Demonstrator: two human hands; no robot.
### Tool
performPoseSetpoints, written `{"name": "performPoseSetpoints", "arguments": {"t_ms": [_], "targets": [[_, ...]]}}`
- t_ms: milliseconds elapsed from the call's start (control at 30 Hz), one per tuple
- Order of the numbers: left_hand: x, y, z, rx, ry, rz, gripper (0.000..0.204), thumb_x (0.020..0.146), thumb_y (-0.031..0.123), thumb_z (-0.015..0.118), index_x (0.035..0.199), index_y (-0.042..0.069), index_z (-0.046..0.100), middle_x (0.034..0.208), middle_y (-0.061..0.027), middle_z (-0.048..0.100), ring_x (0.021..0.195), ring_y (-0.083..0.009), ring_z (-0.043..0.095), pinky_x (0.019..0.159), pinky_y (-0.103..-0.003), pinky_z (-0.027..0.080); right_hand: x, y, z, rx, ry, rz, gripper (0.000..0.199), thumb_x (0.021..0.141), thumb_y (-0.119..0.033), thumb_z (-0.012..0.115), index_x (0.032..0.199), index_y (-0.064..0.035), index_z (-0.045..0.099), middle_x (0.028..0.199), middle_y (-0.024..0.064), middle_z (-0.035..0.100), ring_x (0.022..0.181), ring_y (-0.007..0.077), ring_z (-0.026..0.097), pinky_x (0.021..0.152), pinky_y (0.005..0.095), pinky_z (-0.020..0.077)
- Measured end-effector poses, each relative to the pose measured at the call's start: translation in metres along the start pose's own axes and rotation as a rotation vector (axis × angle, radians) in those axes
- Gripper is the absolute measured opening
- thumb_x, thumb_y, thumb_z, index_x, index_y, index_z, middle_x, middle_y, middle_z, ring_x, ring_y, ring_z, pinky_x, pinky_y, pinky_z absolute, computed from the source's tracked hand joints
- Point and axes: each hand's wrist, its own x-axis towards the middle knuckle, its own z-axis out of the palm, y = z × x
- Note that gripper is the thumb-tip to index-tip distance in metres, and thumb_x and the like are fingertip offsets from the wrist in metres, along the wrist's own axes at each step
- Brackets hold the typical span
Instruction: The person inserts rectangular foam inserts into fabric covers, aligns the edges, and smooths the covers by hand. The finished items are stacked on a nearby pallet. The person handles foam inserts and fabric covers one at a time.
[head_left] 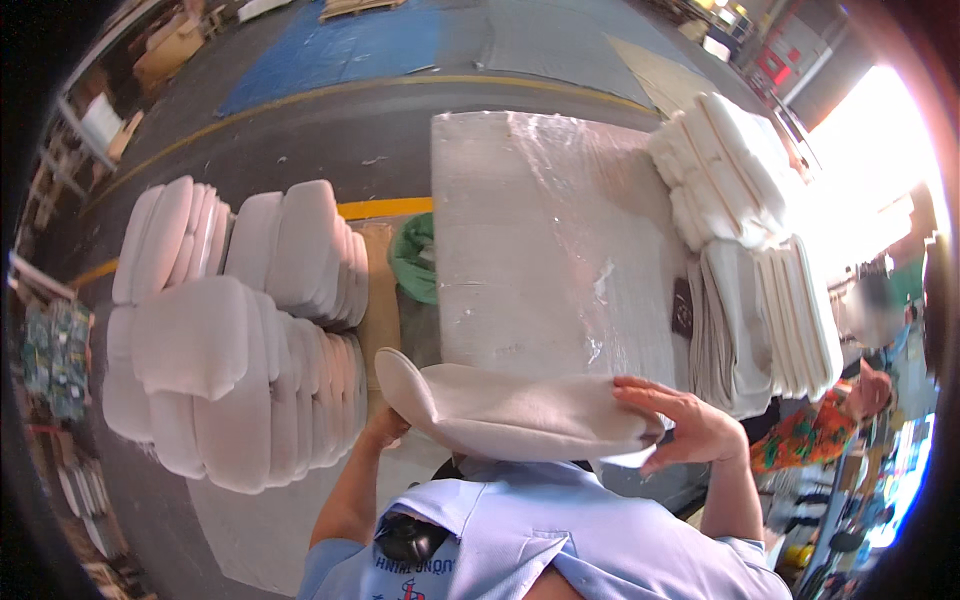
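A light grey, fabric-covered cushion (530,405) is held sideways close against my chest, in front of the near edge of the table. Its left end has a raised, rounded flap. My left hand (387,425) grips the cushion under that end, with the fingertips partly hidden. At the other end my right hand (690,425) clasps it, fingers over the top and thumb below. Beyond it stands the table (560,240), its top wrapped in clear plastic film. Folded grey fabric covers (725,325) are stacked on the table's right side.
Stacks of similar pale cushions (230,430) stand at my left. White padded pieces (720,170) are piled at the table's far right. A green bag (412,260) hangs beside the table's left edge. A person in a patterned orange top (810,430) is at the right.
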Motion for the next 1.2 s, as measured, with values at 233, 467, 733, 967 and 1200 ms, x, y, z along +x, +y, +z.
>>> {"name": "performPoseSetpoints", "arguments": {"t_ms": [233,467,733,967,1200], "targets": [[0.023,0.042,0.019,0.226,-0.075,-0.022,0.06,0.086,0.001,0.081,0.14,-0.001,0.056,0.13,-0.009,0.066,0.116,-0.0217,0.064,0.101,-0.035,0.054,0.005,0.013,0.029,-0.331,0.607,-0.163,0.028,0.087,-0.01,0.077,0.115,-0.0025,0.075,0.112,0.0169,0.075,0.098,0.0345,0.074,0.082,0.0416,0.0596],[0.02,0.051,0.025,0.069,-0.026,0.112,0.066,0.082,0.002,0.084,0.141,-0.002,0.054,0.136,-0.0103,0.061,0.124,-0.0225,0.059,0.104,-0.036,0.051,-0.009,-0.038,0.027,-0.237,0.467,-0.245,0.015,0.092,-0.017,0.074,0.098,-0.0033,0.071,0.072,0.0164,0.065,0.068,0.0372,0.067,0.064,0.0457,0.0548],[-0.006,0.076,0.04,0.486,0.042,0.248,0.051,0.087,0.007,0.083,0.132,-0.002,0.062,0.134,-0.0094,0.064,0.124,-0.0224,0.061,0.106,-0.036,0.049,0.002,-0.016,0.014,-0.426,0.56,-0.211,0.012,0.092,-0.015,0.071,0.094,-0.0025,0.069,0.075,0.021,0.065,0.071,0.041,0.067,0.064,0.0473,0.0522],[0.008,0.09,0.057,0.196,-0.017,-0.029,0.039,0.086,0.009,0.085,0.121,-0.003,0.07,0.115,-0.0057,0.071,0.111,-0.0205,0.066,0.096,-0.034,0.054,0.006,0.012,0.009,-0.517,0.581,-0.002,0.018,0.092,-0.022,0.068,0.1,-0.0055,0.072,0.08,0.0207,0.069,0.08,0.0413,0.069,0.073,0.0489,0.0545],[0.027,0.08,0.047,0.505,-0.045,0.049,0.033,0.085,0.007,0.083,0.116,0.002,0.074,0.112,-0.0079,0.075,0.105,-0.0208,0.069,0.093,-0.035,0.054,-0.014,0.019,0.008,-0.479,0.645,0.175,0.018,0.093,-0.021,0.07,0.1,-0.0047,0.07,0.082,0.0191,0.07,0.08,0.0412,0.069,0.073,0.0519,0.0522]]}}
